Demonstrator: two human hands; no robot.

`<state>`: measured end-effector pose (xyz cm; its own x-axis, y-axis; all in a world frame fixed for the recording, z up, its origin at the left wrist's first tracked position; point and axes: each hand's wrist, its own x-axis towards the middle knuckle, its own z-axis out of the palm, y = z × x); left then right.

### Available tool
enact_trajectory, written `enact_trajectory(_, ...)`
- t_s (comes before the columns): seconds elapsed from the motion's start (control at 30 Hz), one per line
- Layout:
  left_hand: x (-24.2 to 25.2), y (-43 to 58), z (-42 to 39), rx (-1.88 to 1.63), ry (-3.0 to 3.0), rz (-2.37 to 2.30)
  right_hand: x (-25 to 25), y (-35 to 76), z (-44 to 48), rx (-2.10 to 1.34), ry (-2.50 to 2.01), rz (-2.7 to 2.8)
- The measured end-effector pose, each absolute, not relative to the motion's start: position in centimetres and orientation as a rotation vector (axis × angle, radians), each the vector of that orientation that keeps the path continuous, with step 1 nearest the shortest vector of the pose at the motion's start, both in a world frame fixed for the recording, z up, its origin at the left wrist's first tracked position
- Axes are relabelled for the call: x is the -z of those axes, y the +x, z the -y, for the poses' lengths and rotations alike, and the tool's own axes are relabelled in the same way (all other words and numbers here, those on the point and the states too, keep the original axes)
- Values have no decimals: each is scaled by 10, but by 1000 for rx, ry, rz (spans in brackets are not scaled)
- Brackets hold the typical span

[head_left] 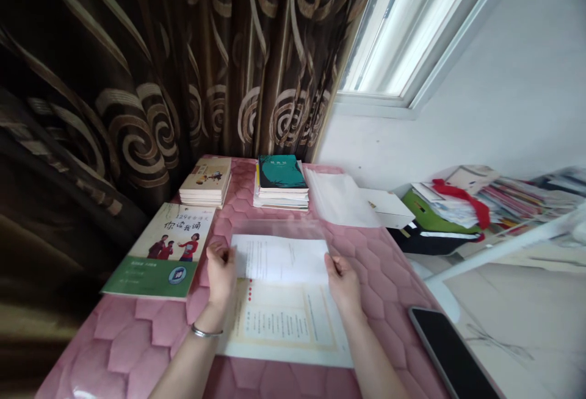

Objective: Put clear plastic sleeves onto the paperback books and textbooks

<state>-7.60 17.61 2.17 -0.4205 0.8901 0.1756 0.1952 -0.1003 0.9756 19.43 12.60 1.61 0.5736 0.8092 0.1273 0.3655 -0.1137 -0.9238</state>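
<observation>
My left hand [222,271], with a silver bangle at the wrist, pinches the left edge of a white printed page [284,258]. At the opposite edge, my right hand [343,280] has its fingers closed on the same page. Below it lies a larger printed sheet [288,319] with a yellowish border and red marks, flat on the pink quilted table cover [132,332]. A clear plastic sheet [279,226] shows just past the page's far edge; how far it reaches under the paper is hidden.
A green-and-white book [165,249] lies at left, near a stack of tan books [206,182]. Teal-topped books [281,173] and clear plastic covers [341,197] sit at the back. A phone [451,350] rests at the right edge; piled papers [458,204] stand beyond.
</observation>
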Motion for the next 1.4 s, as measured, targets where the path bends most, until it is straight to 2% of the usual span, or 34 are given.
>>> enact_trajectory(0.17, -24, -74, -177, -1652, 1157, -1565, -18, 192, -122, -579, -1570, 940)
enact_trajectory(0.33, -28, -72, -175, -1609, 1161, -1552, -20, 189, -123, -528, -1645, 931)
enact_trajectory(0.6, -45, -74, -165, -1339, 1163, -1469, -18, 191, -125, -585, -1557, 929)
enact_trajectory(0.8, -39, -73, -165, -1360, 1185, -1497, -17, 199, -125, -762, -1495, 882)
enact_trajectory(1.13, -37, -73, -166, -1356, 1194, -1481, -22, 195, -130, -611, -1587, 954)
enact_trajectory(1.4, -35, -72, -166, -1366, 1245, -1614, -25, 205, -120, -798, -1467, 1003)
